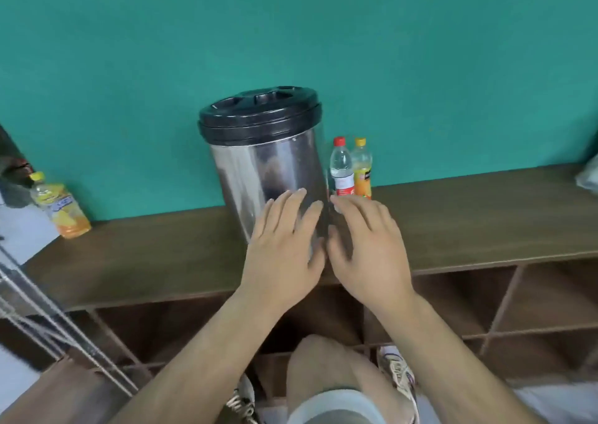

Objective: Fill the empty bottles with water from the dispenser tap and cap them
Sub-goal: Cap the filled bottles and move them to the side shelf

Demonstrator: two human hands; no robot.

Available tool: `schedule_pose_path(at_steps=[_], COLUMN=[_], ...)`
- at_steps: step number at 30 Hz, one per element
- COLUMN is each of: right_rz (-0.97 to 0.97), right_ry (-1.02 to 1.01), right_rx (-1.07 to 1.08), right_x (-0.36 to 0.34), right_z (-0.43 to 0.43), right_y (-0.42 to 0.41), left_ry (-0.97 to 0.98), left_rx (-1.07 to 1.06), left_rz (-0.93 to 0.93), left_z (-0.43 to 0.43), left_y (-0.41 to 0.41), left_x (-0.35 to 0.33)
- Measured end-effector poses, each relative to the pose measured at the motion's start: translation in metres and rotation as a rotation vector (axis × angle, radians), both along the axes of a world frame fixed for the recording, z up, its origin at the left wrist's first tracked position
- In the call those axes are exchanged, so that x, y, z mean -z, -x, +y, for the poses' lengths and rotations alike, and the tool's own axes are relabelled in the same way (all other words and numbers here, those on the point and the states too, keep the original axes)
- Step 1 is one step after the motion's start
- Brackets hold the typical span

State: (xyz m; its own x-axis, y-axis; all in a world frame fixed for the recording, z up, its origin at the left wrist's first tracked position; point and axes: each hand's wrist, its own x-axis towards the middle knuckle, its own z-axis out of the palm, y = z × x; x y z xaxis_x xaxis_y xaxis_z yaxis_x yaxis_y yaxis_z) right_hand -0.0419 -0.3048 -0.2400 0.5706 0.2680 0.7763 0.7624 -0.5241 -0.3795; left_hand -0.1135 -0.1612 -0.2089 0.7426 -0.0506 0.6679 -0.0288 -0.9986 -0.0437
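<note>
A steel water dispenser (259,171) with a black lid (259,116) stands on the brown shelf top (469,219) against the teal wall. Its tap is hidden behind my hands. My left hand (284,245) lies with straight fingers on the dispenser's front. Just right of it, my right hand (369,245) hovers with fingers spread at the dispenser's lower right side, holding nothing. Behind my right hand stand two capped bottles: a clear one with a red cap (340,164) and one with a yellow cap and orange label (362,168). A third yellow-capped bottle (60,206) stands at the far left.
Open wooden cubbyholes (550,300) run below the shelf top. Metal rods (48,320) slant across the lower left. A dark object (13,171) sits at the left edge and a pale bag (589,177) at the right edge. My knee and shoes show at the bottom.
</note>
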Motion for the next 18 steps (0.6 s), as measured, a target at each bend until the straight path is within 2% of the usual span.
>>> schedule_pose_path(at_steps=[4, 9, 13, 18], right_rz=[0.020, 0.079, 0.235, 0.343], right_ry=[0.055, 0.189, 0.374, 0.556], right_rx=[0.119, 0.168, 0.195, 0.202], right_x=[0.006, 0.010, 0.006, -0.003], right_z=[-0.029, -0.040, -0.034, -0.012], right_y=[-0.041, -0.111, -0.181, -0.269], left_ry=[-0.057, -0.050, -0.053, 0.126], left_rx=[0.073, -0.003, -0.131, -0.390], left_rz=[-0.007, 0.130, 0.283, 0.577], left_z=[-0.023, -0.034, -0.040, -0.039], left_y=[-0.056, -0.131, -0.203, -0.290], left_x=[0.003, 0.001, -0.005, -0.016])
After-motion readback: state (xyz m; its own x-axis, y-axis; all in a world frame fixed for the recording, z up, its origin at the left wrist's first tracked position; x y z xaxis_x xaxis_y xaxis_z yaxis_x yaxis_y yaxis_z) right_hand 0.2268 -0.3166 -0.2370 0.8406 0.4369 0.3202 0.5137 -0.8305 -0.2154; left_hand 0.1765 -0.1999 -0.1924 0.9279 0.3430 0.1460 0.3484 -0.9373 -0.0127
